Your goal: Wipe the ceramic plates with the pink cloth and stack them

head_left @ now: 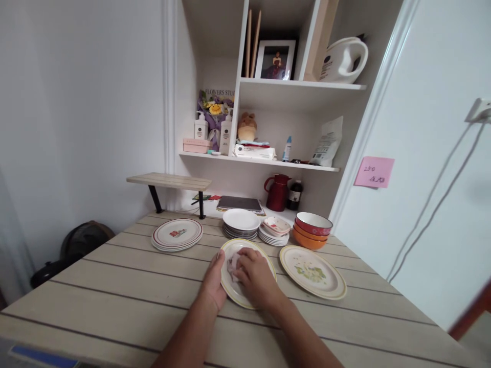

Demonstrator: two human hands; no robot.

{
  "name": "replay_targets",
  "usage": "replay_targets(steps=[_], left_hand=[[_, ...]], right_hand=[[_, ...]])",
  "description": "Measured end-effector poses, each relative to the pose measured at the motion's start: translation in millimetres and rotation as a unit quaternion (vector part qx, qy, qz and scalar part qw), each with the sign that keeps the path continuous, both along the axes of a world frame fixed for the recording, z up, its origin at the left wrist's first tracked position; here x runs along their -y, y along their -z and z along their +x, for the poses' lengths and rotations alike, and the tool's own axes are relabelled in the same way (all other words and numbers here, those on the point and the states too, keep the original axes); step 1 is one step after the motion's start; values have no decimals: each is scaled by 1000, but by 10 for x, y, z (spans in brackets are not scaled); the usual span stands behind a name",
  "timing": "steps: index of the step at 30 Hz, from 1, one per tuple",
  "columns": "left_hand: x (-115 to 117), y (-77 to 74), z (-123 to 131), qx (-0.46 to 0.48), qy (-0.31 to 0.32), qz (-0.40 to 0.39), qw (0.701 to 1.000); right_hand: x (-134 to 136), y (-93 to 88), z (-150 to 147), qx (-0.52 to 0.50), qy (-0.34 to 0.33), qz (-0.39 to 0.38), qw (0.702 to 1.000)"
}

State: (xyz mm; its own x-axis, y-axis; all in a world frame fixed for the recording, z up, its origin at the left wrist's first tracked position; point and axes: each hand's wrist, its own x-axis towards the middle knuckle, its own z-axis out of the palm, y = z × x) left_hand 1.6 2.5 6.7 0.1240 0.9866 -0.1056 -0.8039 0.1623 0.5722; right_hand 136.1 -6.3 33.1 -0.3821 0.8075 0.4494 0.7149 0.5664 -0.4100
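A cream plate with a yellow rim [238, 296] is tilted up a little over the table in front of me. My left hand [215, 280] grips its left edge, with the thumb along the rim. My right hand [255, 273] presses a crumpled whitish cloth or tissue [232, 264] against the plate's face, its fingers bent around it. The hand covers much of the plate's middle and right side. Just to the right lies a larger cream plate [312, 273] with a green and yellow flower print, flat on the table.
Along the back of the slatted table [126, 301] stand stacked red-rimmed plates [177, 235], white plates [241, 220], small dishes [276, 226] and red and orange bowls [312, 230]. Behind them are a small raised shelf [169, 180], a laptop [240, 203], a red jug [277, 192] and a dark bottle [294, 195].
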Motion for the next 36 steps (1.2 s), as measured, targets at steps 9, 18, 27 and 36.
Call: replay_targets(steps=[9, 18, 27, 36], left_hand=[[-28, 41, 6, -16, 5, -6, 1000], [-36, 51, -3, -11, 6, -2, 1000], [-36, 62, -9, -16, -5, -16, 1000], [-17, -33, -42, -7, 109, -17, 994]], right_hand=[[-140, 94, 278, -189, -54, -91, 976], [-120, 50, 347, 33, 144, 3, 989], [29, 11, 373, 79, 104, -68, 989], [110, -23, 161, -30, -124, -123, 984]])
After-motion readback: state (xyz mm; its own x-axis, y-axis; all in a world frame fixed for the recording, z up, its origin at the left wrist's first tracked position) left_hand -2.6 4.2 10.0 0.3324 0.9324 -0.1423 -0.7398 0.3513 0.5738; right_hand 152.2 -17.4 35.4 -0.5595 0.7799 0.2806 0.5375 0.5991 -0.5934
